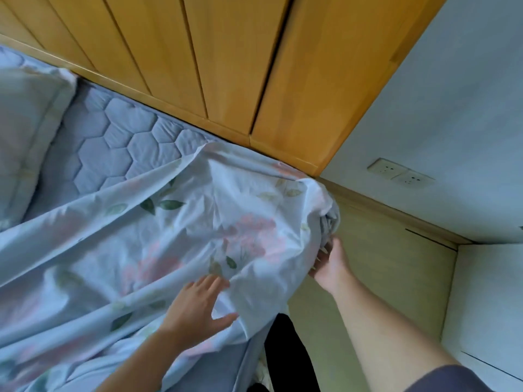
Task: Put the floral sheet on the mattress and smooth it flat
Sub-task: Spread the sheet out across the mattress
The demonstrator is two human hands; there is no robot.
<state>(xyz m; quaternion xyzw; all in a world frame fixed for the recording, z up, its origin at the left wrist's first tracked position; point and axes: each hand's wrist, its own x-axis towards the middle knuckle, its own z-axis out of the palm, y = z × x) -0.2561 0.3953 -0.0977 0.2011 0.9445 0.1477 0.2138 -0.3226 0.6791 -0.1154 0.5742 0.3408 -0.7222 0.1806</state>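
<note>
**Ana:** Nearest to us, at five o'clock, what is that?

**Ben:** That's a dark grey sleeve [452, 377]. A bare forearm runs from it up to the right hand [331, 264], at four o'clock, at the corner of the bed.

**Ana:** Is that hand gripping anything?

**Ben:** I cannot tell. Its fingertips disappear under the hanging edge of the pale blue floral sheet [169, 236], the one with pink blooms and green leaves. My guess is that it is there to draw the edge down round the corner.

**Ana:** And the other hand?

**Ben:** The left hand [198, 304], at six o'clock, lies flat on top of the cloth with its fingers spread. It holds nothing. It is probably pinning the fabric so the corner work doesn't drag it.

**Ana:** Where is the sheet itself?

**Ben:** It is draped over the near end of the grey-blue hexagon-quilted mattress [119, 142] and is creased throughout. Bare quilting shows at ten o'clock, so the spreading looks about half done and the smoothing hasn't started.

**Ana:** What's the count?

**Ben:** I see two hands, one sheet and one mattress. One floral-cased pillow [25, 123] lies at nine o'clock. Two white wall sockets [385, 166] sit side by side at two o'clock. One honey-coloured wooden wardrobe [198, 52] runs along twelve o'clock.
</note>
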